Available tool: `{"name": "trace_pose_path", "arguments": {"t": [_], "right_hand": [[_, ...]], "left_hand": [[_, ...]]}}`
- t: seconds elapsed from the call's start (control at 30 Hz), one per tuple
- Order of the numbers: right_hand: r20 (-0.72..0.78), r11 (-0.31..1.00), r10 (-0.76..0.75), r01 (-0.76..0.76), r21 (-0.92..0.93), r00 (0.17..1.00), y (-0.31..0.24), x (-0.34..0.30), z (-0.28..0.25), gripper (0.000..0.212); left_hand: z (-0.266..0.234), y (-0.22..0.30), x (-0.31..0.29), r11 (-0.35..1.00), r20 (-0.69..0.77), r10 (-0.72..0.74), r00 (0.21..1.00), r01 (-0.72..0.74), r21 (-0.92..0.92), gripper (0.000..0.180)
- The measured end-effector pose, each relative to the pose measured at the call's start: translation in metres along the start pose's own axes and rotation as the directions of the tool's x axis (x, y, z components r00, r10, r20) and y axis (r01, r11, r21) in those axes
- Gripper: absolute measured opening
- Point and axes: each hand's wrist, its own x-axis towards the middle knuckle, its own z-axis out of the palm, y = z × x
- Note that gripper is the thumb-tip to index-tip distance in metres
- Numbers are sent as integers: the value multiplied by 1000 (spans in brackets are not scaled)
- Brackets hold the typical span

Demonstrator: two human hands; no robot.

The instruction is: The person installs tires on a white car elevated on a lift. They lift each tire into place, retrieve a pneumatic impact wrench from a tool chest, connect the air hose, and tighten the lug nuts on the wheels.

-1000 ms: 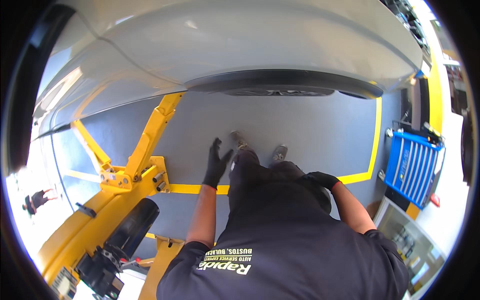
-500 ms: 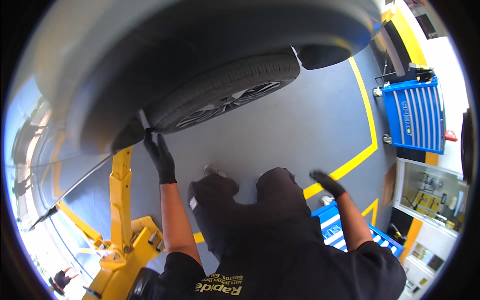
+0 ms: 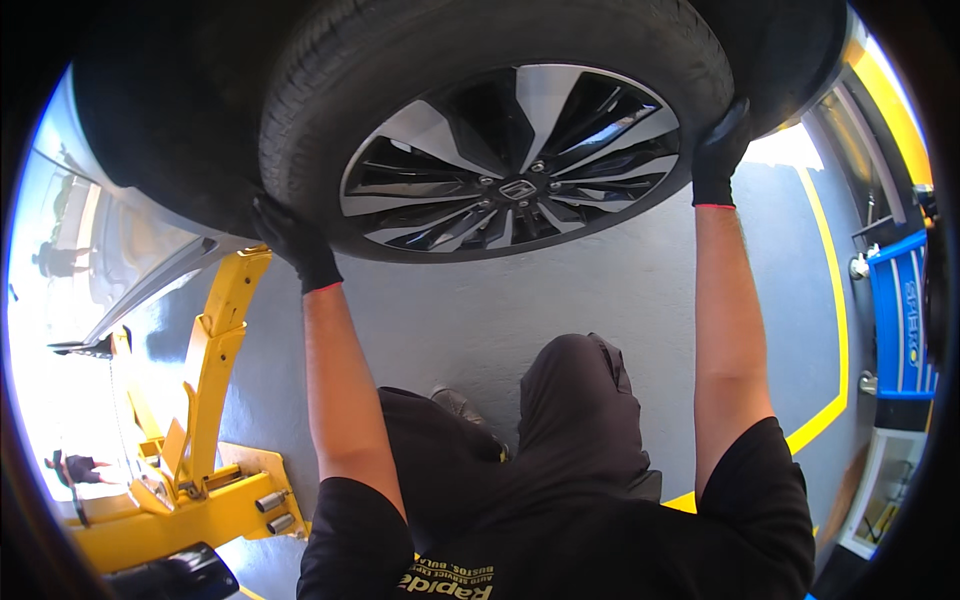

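Observation:
Above me, a car wheel (image 3: 515, 170) with a black tyre and a black-and-silver spoked rim sits in the dark wheel arch of a raised car. My left hand (image 3: 297, 245), in a black glove, grips the tyre's lower left side, its fingers partly lost against the dark rubber. On the opposite side, my right hand (image 3: 722, 155), gloved the same way, is wrapped against the tyre's right edge. Some of its fingertips are hidden behind the tyre. Both arms are stretched up and forward.
A yellow lift arm (image 3: 220, 340) rises under the car body (image 3: 140, 240) at left. At right, a blue tool cabinet (image 3: 903, 310) stands beyond a yellow floor line (image 3: 838, 330). Another person (image 3: 78, 468) appears at the far left edge.
My right hand has risen from low on the right to the tyre's right side. My left hand has stayed by its left side. The wheel now appears larger, its rim facing me more.

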Motion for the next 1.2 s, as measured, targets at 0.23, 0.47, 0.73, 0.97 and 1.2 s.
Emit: {"name": "trace_pose_path", "arguments": {"t": [0.23,0.47,0.73,0.97,1.2], "right_hand": [[25,985,-49,44,169,998,36,-4,-4,54],[-54,987,4,5,159,999,57,-6,1,48],[-77,973,-59,75,217,995,39,-7,4,49],[-86,991,-9,20,134,996,62,-20,8,48],[-2,982,51,-50,185,999,72,-26,9,53]], "left_hand": [[14,19,10,941,-74,-150,986,120,-315,49],[8,45,13,916,-118,-173,978,116,-383,30],[5,34,18,902,-194,-195,961,98,-421,31],[-9,81,46,705,-79,-383,921,236,-669,34],[-25,82,44,701,6,-362,932,276,-658,31]]}}
